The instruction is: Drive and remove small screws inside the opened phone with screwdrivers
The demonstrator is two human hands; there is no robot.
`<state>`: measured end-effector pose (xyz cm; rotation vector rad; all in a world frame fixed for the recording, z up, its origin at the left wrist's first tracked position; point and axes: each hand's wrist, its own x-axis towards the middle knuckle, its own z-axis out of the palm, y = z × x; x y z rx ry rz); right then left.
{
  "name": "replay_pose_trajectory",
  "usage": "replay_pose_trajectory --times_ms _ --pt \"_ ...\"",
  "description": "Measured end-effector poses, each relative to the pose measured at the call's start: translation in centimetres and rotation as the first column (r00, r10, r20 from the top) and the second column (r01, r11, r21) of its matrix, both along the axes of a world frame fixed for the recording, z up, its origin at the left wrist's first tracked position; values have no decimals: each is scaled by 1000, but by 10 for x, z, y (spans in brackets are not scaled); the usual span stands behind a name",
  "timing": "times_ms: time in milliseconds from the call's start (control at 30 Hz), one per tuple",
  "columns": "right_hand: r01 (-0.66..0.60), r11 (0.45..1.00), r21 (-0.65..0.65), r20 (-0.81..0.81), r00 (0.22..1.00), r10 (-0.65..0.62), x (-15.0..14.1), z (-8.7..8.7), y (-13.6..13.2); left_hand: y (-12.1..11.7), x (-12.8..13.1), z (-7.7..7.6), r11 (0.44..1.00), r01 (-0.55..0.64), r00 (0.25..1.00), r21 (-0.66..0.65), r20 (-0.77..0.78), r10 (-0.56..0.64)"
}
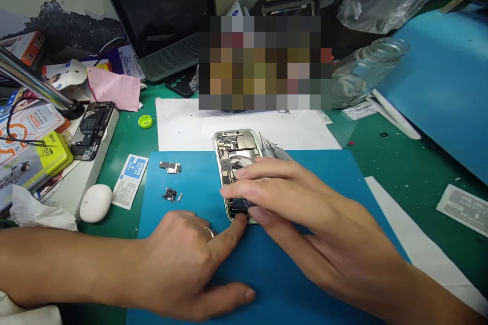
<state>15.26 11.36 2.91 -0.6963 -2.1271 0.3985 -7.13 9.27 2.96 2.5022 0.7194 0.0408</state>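
Note:
An opened smartphone (227, 162) stands upright in view on the blue mat, its circuit boards and metal parts bared. My left hand (190, 259) comes in from the left with a ring on one finger. Its index finger is stretched out, the tip touching the phone's lower end, and the thumb sticks out apart. Over the phone's right side and middle lies my right hand (305, 208), fingers extended, the thumb near a dark part (239, 206) at the bottom. Nothing shows as held in either hand. Pointed metal tool tips (269, 146) show behind the right hand.
Small phone parts (170, 167) and a dark connector piece (170, 194) lie left on the mat (183, 137). Beyond are a white earbud case (96, 203), a second opened phone (91, 129), a green cap (145, 121), a screen device (163, 10) and a glass jar (366, 71).

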Motion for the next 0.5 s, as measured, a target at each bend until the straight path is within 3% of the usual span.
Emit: replay_pose_trajectory --times_ms 167,500 --pt "-21 999 25 -13 1000 22 -1 -1 -1 2 1 1 998 -8 1000 -54 12 9" --pt "-21 998 51 -31 999 23 -5 -3 -1 1 0 2 999 -9 1000 -36 -4 9"
